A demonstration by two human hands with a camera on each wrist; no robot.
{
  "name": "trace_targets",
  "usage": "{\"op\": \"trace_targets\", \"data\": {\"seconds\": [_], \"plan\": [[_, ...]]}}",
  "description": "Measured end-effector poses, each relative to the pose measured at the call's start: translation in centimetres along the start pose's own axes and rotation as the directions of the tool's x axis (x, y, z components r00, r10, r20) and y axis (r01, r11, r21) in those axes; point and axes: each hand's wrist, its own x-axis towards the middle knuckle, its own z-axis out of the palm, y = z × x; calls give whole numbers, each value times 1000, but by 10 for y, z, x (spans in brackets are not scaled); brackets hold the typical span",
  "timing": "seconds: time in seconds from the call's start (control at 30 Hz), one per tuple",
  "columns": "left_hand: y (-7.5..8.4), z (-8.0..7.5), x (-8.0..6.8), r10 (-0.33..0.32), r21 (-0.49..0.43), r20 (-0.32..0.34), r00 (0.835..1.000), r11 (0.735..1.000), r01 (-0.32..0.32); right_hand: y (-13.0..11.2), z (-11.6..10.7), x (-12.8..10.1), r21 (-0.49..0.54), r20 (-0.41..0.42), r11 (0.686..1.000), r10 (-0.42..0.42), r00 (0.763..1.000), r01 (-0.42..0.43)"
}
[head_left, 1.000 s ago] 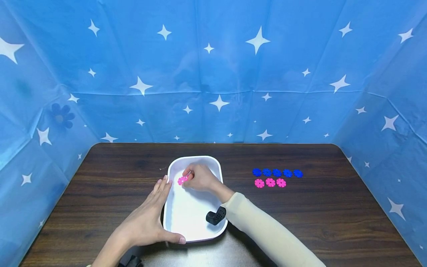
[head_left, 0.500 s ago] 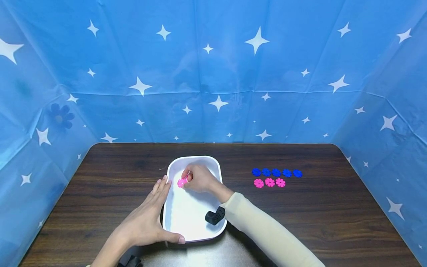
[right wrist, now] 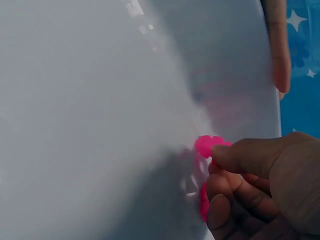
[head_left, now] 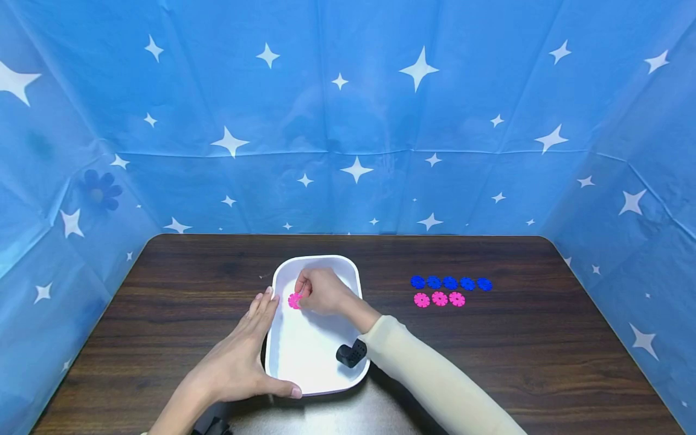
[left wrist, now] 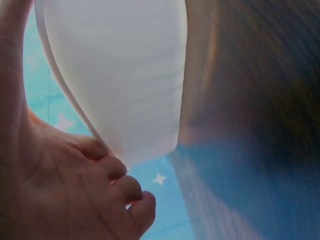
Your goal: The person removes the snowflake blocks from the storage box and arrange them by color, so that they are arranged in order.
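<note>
In the head view a white tray (head_left: pixel 312 356) sits on the table, left of centre. My right hand (head_left: pixel 326 293) reaches into its upper left part and pinches a pink notched plastic disc (right wrist: pixel 204 146) between thumb and finger. A second bit of pink (right wrist: pixel 204 202) shows beside the lower fingers in the right wrist view; whether it is a separate disc or a reflection, I cannot tell. My left hand (head_left: pixel 239 356) rests against the tray's near left corner, fingers straight along the left rim and thumb at the front edge. Its fingertips touch the rim (left wrist: pixel 95 131) in the left wrist view.
Right of the tray, on the dark wooden table (head_left: pixel 516 362), lie a row of several blue discs (head_left: pixel 450 283) and a row of three pink discs (head_left: pixel 440 298). A blue star-patterned curtain (head_left: pixel 348 121) encloses the back and sides.
My right hand has shifted very slightly toward me and left inside the tray, with the pink disc in its fingers. The left hand and the disc rows stay put.
</note>
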Motion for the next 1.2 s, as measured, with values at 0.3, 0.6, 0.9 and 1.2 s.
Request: {"op": "trace_targets", "data": {"seconds": [0.3, 0.6, 0.9, 1.2], "plan": [[0, -2, 0, -15, -9, 17, 1000, 1000, 15, -3, -13, -5, 94, 39, 995, 21, 999, -24], [-1, -1, 0, -19, -8, 19, 1000, 1000, 19, -5, -26, -15, 162, 16, 986, 32, 999, -34], [0, -2, 1, -11, -4, 12, 1000, 1000, 11, -3, -40, -30, 297, 0, 955, 30, 1000, -29], [1, -1, 1, -16, -9, 14, 1000, 1000, 16, 6, -55, -51, 344, -39, 939, -14, 999, 27]]}}
